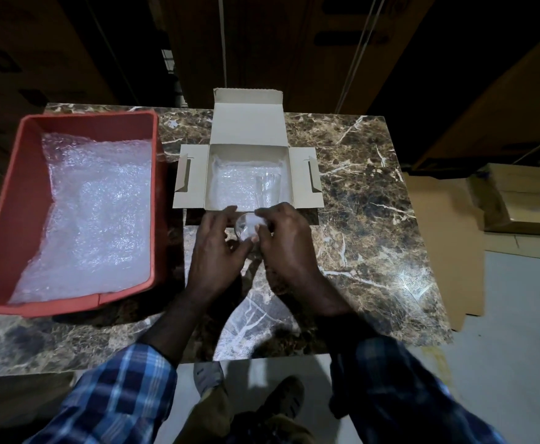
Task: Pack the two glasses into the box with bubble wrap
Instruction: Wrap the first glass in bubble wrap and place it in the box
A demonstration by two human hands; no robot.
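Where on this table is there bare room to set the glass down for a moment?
Bare marble table lies right of the box, out to the table's right edge. More lies along the near edge, below the red bin. It is crowded in front of the box, where the left hand and right hand hold the glass.

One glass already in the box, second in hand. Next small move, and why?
Probably lift the second glass forward into the free left half of the box. Both hands, left and right, hold it just before the box; bubble wrap lines the floor and the first glass lies on the right.
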